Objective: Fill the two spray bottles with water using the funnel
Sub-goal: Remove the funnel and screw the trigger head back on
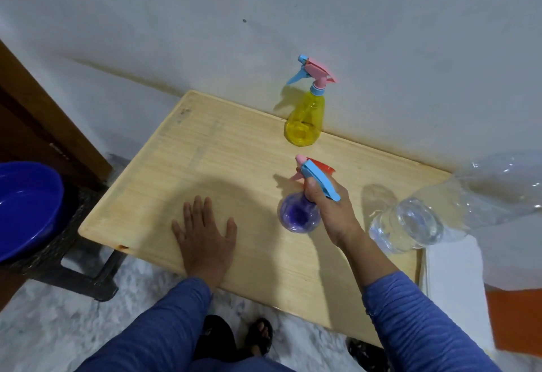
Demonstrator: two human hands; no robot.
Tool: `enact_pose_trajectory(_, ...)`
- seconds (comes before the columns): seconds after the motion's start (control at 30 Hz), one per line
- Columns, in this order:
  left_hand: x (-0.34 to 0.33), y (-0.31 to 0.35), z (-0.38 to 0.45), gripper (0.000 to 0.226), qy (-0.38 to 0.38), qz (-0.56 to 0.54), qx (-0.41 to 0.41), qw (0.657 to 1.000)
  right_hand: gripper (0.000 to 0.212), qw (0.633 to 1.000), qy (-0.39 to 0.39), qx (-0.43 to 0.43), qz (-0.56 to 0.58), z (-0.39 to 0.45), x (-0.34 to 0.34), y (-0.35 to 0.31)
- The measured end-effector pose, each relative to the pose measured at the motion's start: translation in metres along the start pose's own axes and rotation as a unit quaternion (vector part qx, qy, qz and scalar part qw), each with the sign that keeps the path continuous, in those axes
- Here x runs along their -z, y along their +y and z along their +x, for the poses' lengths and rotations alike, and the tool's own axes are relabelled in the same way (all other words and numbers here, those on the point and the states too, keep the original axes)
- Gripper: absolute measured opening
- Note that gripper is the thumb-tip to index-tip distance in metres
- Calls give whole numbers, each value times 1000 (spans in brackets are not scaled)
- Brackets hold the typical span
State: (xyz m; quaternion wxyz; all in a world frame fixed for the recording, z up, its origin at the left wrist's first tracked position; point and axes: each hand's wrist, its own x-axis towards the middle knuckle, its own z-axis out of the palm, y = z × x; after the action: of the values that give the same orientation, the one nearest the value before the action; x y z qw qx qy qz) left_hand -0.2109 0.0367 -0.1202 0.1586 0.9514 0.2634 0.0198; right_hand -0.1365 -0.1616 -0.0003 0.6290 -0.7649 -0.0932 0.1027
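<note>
- Right hand (325, 207) curled round the neck of the translucent purple round-bodied plastic spray bottle (299, 214), just under its blue trigger and red-and-pink spray head (315, 175); bottle upright on the pale wooden tabletop (205, 160), right of centre.
- Left hand (203, 239) flat on the tabletop, fingers straight and spread, holding nothing, left of the purple bottle and apart from it.
- Translucent yellow cone-shaped plastic spray bottle (305, 119) with pink-and-blue spray head standing at the far edge against the white wall (264, 19), untouched, head on.
- Large clear plastic water bottle (410, 225) at the right edge, apparently tilted with its base toward the camera; cap end out of view, so cannot tell whether sealed.
- Deep blue plastic basin (26, 207) off the table at far left.
- No funnel in view.
- Likely risks, as judgement:
  - Only one hand on the purple bottle: unscrewing the head could spin or tip the light body.
  - Pouring without the funnel into so narrow a neck: water over the wood.
  - Clear bottle so near the right edge: liable to roll or fall if knocked by the right forearm.
  - Wet plastic: slipping grip.
</note>
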Motion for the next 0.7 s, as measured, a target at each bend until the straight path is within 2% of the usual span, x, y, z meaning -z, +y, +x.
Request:
enact_pose_trajectory(0.07, 1, 0, 0, 69, -15, 0, -1, 1000, 41, 1000, -17, 13, -9, -8, 3, 1)
enact_pose_trajectory(0.13, 1, 1, -1, 65, -24, -4, -18, 1000, 31, 1000, -19, 15, -6, -13, 6, 1)
enact_pose_trajectory(0.2, 0, 3, -1, 65, -32, -13, -70, 997, 39, 1000, -7, 17, 5, -16, 8, 6)
enact_pose_trajectory(0.27, -1, 12, -3, 75, -45, -50, -133, 989, 54, 1000, 10, 9, 10, -20, 9, 13)
enact_pose_trajectory(0.43, -3, 45, -13, 67, -109, -232, -250, 933, 64, 995, 98, -17, -24, -37, 5, 44)
enact_pose_trajectory(0.57, 14, 71, -15, 71, -143, -288, -298, 899, 59, 984, 159, -29, -77, -57, -8, 69)
enact_pose_trajectory(0.7, 18, 81, -15, 54, -148, -341, -317, 873, 60, 972, 195, -17, -130, -64, -20, 84)
